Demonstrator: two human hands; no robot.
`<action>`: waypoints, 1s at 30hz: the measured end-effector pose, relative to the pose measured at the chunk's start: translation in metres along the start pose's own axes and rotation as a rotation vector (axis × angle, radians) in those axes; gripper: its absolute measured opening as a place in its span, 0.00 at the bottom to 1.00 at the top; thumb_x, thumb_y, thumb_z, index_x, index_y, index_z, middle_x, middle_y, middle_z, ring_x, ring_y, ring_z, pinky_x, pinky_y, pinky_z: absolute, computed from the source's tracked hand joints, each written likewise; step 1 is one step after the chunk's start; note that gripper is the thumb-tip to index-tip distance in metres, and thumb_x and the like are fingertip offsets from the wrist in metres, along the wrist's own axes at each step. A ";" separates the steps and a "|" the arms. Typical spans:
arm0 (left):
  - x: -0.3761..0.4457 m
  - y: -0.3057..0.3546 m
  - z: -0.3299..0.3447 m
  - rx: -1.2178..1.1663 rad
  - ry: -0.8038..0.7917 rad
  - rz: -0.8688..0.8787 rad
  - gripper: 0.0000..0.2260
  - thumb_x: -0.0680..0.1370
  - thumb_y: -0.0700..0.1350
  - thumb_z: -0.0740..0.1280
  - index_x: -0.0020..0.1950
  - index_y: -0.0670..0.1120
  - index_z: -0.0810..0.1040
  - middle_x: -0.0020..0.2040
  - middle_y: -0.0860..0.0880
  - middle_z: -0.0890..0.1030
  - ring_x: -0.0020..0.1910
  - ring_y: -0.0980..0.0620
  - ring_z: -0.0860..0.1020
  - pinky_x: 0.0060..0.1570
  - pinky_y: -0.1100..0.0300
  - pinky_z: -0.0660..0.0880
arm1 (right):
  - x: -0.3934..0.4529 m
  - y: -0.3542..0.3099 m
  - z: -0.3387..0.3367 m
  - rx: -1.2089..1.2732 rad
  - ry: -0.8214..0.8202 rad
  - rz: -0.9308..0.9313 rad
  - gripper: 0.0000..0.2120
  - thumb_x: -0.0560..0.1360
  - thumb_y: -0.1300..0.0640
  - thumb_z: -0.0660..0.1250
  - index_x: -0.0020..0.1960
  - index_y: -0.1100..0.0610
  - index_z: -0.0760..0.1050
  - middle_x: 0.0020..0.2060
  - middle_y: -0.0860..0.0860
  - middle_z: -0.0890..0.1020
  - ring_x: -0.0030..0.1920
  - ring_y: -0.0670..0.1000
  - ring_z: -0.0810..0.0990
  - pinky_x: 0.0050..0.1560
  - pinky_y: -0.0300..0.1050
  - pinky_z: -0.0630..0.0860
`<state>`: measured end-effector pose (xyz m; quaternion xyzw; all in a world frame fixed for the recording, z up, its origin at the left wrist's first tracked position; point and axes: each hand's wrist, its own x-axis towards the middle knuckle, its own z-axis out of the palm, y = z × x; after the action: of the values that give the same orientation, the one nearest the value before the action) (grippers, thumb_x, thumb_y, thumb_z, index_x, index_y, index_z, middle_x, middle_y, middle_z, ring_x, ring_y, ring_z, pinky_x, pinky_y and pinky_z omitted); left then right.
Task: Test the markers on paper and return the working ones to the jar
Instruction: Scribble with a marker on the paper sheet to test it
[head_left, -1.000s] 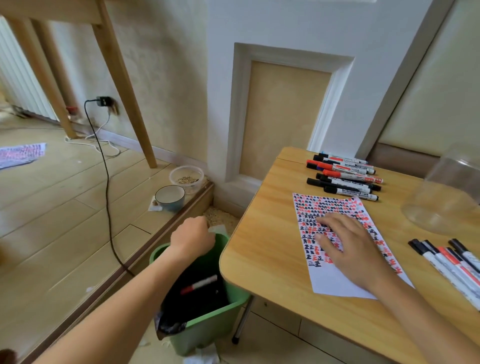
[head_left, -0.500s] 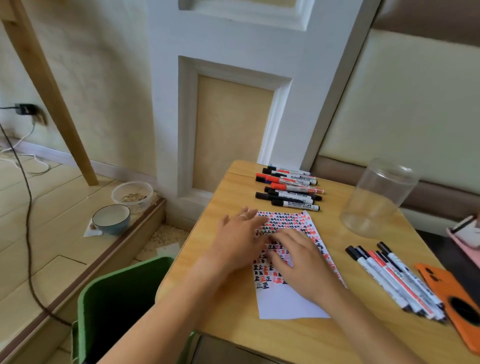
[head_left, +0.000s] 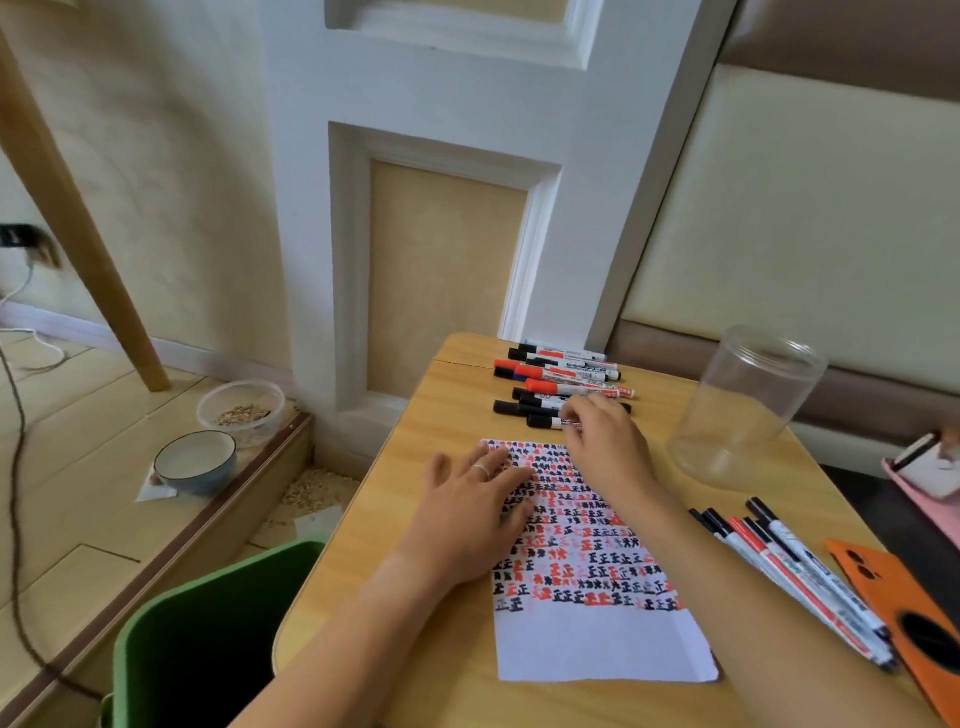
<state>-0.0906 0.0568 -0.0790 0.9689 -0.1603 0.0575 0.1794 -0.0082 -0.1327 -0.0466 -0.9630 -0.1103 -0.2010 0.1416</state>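
Two hands on the table
The left hand (head_left: 475, 512) lies flat and spread on the paper (head_left: 587, 561); the right hand (head_left: 605, 447) pinches a black marker (head_left: 545, 422).

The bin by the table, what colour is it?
Green: the bin shows best in the head view, at the lower left.

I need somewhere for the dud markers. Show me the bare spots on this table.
Bare wood lies left of the paper, out to the table edge, and between the paper and the jar. The far edge is crowded with markers, where the right hand reaches; more markers crowd the right.
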 end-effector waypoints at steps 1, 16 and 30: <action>0.000 0.001 -0.001 -0.001 -0.005 -0.003 0.24 0.84 0.64 0.50 0.79 0.61 0.62 0.82 0.55 0.59 0.82 0.54 0.50 0.78 0.38 0.42 | 0.006 0.004 0.002 -0.040 -0.001 -0.022 0.08 0.80 0.59 0.67 0.58 0.53 0.79 0.55 0.47 0.80 0.57 0.49 0.76 0.55 0.44 0.75; -0.002 0.000 0.000 -0.122 0.112 0.013 0.21 0.82 0.62 0.58 0.75 0.59 0.68 0.80 0.53 0.62 0.82 0.54 0.49 0.79 0.42 0.42 | -0.001 0.004 -0.015 -0.215 0.187 -0.437 0.08 0.79 0.58 0.70 0.56 0.57 0.76 0.49 0.51 0.81 0.51 0.53 0.80 0.57 0.51 0.75; -0.035 0.031 -0.004 -0.321 0.181 0.313 0.14 0.86 0.53 0.52 0.47 0.48 0.70 0.37 0.55 0.70 0.36 0.52 0.66 0.38 0.51 0.63 | -0.128 -0.010 -0.050 -0.068 0.161 -0.533 0.10 0.80 0.56 0.63 0.57 0.56 0.79 0.43 0.49 0.75 0.40 0.51 0.75 0.37 0.45 0.74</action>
<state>-0.1343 0.0409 -0.0704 0.8822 -0.2988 0.1449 0.3338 -0.1438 -0.1590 -0.0539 -0.8851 -0.3415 -0.3106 0.0597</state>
